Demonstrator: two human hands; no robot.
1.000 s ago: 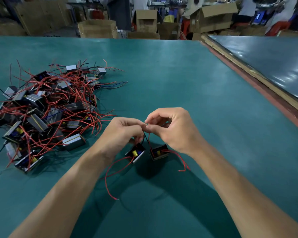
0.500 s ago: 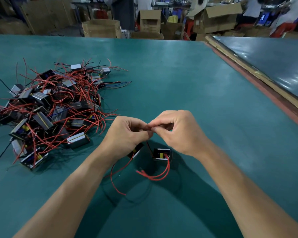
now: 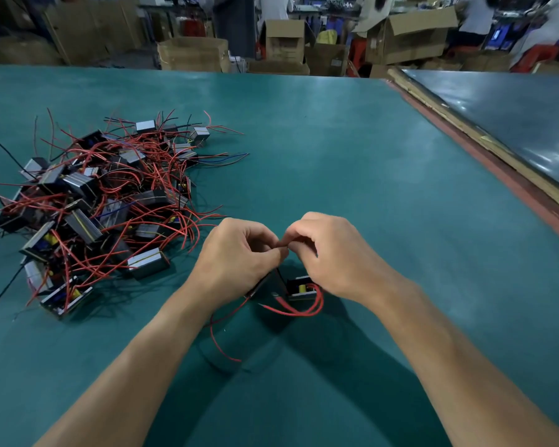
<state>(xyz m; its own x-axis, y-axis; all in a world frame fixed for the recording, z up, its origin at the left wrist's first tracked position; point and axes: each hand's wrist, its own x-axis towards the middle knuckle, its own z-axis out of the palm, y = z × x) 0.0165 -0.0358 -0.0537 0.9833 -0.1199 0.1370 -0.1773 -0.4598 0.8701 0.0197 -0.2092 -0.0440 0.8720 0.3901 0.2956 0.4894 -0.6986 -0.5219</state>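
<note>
My left hand (image 3: 239,253) and my right hand (image 3: 329,256) meet fingertip to fingertip above the green table (image 3: 352,175). Both pinch thin wire ends between thumb and fingers. Below them hang two small black transformers: one (image 3: 299,288) with a yellow core shows under my right hand, the other (image 3: 259,287) is mostly hidden under my left hand. Red wires (image 3: 299,312) loop from them onto the table, and one long red lead (image 3: 218,343) trails toward me.
A tangled pile of several similar transformers with red and black wires (image 3: 88,204) lies at the left. A second dark table (image 3: 513,124) with a wooden edge runs along the right. Cardboard boxes (image 3: 194,54) and people stand beyond the far edge.
The right transformer has swung so its yellow core faces up, and its red wires now curl in a loop in front of it. The left transformer has slipped further under my left hand.
</note>
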